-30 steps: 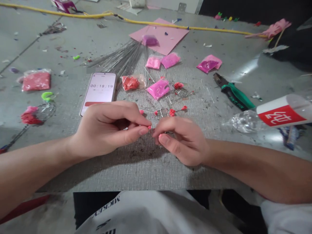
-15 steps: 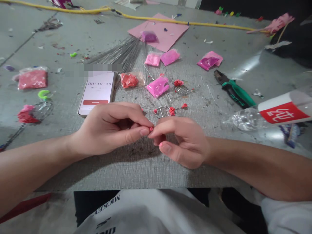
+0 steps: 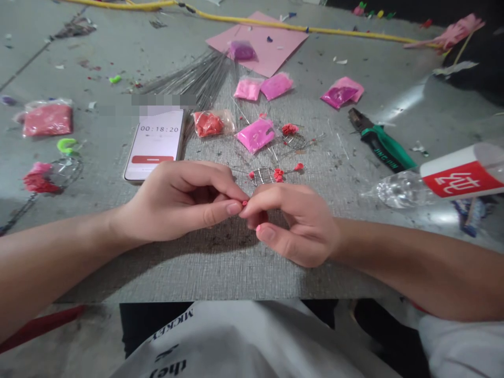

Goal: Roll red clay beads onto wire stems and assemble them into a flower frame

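Observation:
Between the thumb and index fingertips of my left hand [image 3: 185, 202] is a tiny piece of red clay [image 3: 244, 203]. The index fingertip of my right hand [image 3: 295, 223] presses against that piece from the other side. A small bit of pink clay [image 3: 259, 228] shows at my right thumb tip, beside the curled middle finger. Just beyond my hands lies a wire frame [image 3: 264, 176] carrying red clay flowers [image 3: 278, 175]. Behind it, a second wire piece has a red clay flower [image 3: 290, 129].
Bags of pink clay [image 3: 255, 135] and red clay [image 3: 208, 124] lie ahead, near a bundle of thin wires [image 3: 192, 79]. A phone timer [image 3: 155, 142] is left; green-handled pliers [image 3: 384, 144] and a plastic bottle [image 3: 452, 176] are right. A yellow cable [image 3: 244, 22] crosses the back.
The view has shifted slightly, so the table things appear a little higher. My hands keep nearly the same pose around the red clay piece.

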The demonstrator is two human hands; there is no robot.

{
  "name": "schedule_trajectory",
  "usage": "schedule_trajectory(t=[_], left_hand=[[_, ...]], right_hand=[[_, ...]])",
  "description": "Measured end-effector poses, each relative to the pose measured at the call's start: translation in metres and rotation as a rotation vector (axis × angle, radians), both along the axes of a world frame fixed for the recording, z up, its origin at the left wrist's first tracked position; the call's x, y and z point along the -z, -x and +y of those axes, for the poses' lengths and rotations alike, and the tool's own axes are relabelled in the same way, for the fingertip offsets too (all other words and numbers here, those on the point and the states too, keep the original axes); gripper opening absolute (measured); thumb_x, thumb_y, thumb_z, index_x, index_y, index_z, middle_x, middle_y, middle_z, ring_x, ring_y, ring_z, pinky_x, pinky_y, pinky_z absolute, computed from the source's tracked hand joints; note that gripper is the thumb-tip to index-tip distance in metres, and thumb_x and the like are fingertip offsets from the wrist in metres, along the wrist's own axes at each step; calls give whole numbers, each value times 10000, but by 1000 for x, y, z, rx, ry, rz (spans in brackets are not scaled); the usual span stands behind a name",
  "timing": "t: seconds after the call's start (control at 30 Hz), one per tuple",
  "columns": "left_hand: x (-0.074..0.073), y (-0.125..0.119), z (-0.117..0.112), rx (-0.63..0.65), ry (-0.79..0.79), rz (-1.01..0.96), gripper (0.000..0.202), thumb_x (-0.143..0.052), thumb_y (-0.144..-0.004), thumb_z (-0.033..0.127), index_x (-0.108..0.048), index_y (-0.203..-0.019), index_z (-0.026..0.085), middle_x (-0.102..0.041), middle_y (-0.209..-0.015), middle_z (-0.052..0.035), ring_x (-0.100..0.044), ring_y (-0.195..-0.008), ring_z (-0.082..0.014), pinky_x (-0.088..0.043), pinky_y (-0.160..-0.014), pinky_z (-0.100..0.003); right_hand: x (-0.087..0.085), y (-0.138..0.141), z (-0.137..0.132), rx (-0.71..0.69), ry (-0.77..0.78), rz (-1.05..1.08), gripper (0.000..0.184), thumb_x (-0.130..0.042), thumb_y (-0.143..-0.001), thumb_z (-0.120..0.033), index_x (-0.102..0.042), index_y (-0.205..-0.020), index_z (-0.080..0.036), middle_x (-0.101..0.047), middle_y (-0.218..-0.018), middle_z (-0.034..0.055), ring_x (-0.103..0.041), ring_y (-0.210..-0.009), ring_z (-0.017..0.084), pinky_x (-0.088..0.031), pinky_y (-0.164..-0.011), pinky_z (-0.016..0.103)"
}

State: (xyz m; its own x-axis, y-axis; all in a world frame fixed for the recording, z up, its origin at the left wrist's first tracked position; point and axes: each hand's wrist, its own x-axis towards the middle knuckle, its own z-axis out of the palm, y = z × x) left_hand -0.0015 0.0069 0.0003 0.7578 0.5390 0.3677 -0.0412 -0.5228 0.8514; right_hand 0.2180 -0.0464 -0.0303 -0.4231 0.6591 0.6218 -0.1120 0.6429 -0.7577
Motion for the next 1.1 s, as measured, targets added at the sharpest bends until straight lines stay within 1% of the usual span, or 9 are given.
schedule_trajectory(t=[0.13, 0.2, 0.27, 0.43, 0.57, 0.67, 0.77, 0.93, 1.1], left_hand=[[-2, -3, -2, -37, 52, -17, 54, -708, -909, 71, -734, -914, 118, -671, -694, 3, -598, -620, -78, -513, -573, -197], [-2, -4, -2, -44, 70, -37, 53, -706, -909, 73, -735, -898, 115, -647, -653, 18, -579, -585, -73, -533, -592, -210], [-2, -4, -3, -45, 84, -55, 53, -708, -909, 78, -739, -898, 119, -641, -650, 24, -566, -554, -66, -546, -606, -221], [-2, -4, -5, -90, 75, -71, 95, -746, -877, 107, -766, -925, 187, -657, -665, 16, -595, -552, -84, -486, -515, -194], [-3, -5, -9, -111, -30, -74, 101, -740, -883, 85, -756, -949, 159, -669, -687, -2, -636, -640, -101, -498, -558, -207], [-3, -6, -10, -108, -99, -70, 63, -744, -895, 98, -745, -958, 108, -652, -680, -5, -599, -619, -86, -475, -532, -210], [-3, -6, -11, -119, -138, -72, 73, -752, -896, 112, -738, -964, 88, -642, -673, 2, -571, -593, -74, -454, -506, -210], [-3, -5, -10, -114, -128, -68, 69, -742, -905, 115, -740, -973, 102, -656, -677, 3, -603, -622, -78, -473, -532, -203], [-3, -6, -10, -135, -38, -76, 68, -747, -895, 137, -759, -959, 157, -698, -700, -12, -643, -632, -109, -508, -549, -221]], right_hand=[[0, -1, 0, 17, 3, 9, 158, -619, -942, -224, -668, -1038, -108, -681, -772, 23, -622, -661, 93, -538, -628, 238], [-1, -1, 0, 33, 10, 9, 158, -622, -942, -230, -672, -1038, -115, -690, -777, 21, -625, -661, 94, -541, -627, 238], [-2, -1, -1, 68, 12, -3, 140, -619, -948, -227, -676, -1015, -118, -700, -780, 24, -629, -662, 93, -539, -624, 232], [-5, 1, -3, 193, 12, -55, 128, -579, -991, -200, -671, -921, -145, -687, -726, -2, -617, -625, 76, -510, -584, 197], [-5, 3, -3, 187, -25, -81, 131, -565, -1002, -196, -656, -920, -149, -686, -729, -5, -604, -617, 72, -507, -585, 193], [-4, 4, -4, 186, -38, -90, 126, -560, -1007, -192, -647, -928, -146, -675, -736, -6, -578, -607, 65, -500, -587, 189], [-3, 5, -4, 195, -45, -85, 127, -561, -1010, -188, -646, -934, -134, -669, -738, -3, -572, -616, 61, -498, -601, 186], [-4, 5, -5, 192, -43, -82, 131, -558, -1014, -193, -646, -938, -132, -671, -740, 0, -586, -624, 64, -499, -600, 188], [-7, 3, -4, 155, -56, -67, 101, -559, -994, -191, -637, -945, -150, -685, -756, 2, -603, -637, 72, -527, -614, 202]])
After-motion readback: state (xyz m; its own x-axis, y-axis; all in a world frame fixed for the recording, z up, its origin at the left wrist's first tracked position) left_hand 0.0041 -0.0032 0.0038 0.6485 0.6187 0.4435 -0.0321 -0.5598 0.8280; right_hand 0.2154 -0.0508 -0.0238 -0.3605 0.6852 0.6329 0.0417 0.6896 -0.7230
